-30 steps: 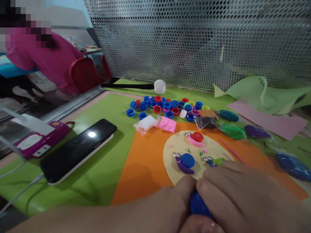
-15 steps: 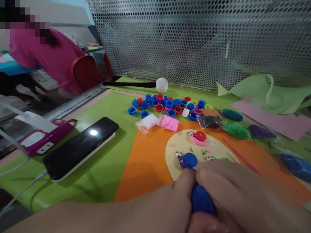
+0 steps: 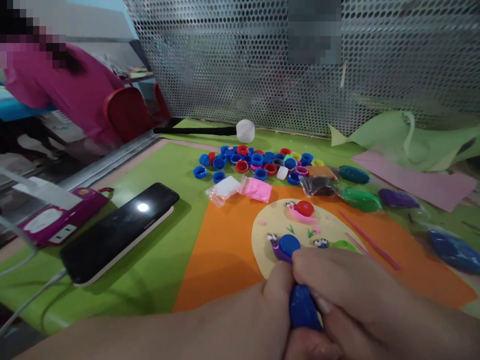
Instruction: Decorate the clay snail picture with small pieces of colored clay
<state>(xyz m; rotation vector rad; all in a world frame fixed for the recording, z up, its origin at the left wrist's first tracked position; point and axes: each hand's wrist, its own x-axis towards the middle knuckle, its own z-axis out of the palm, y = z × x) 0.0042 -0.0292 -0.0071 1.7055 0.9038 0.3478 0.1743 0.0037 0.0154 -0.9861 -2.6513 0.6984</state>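
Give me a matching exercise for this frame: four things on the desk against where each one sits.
Things:
1. blue clay lump
2. phone
3. bottle caps
4. red-capped snail

Places:
A. on the cream oval
B. heaped beyond the orange sheet
C. pinched between both hands
D. on the green mat, left of the orange sheet

Pairs: 1-C, 2-D, 3-B, 4-A

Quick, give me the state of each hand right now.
Left hand: closed on the blue lump of modelling clay.
Right hand: closed on the same lump, fingers over its top.
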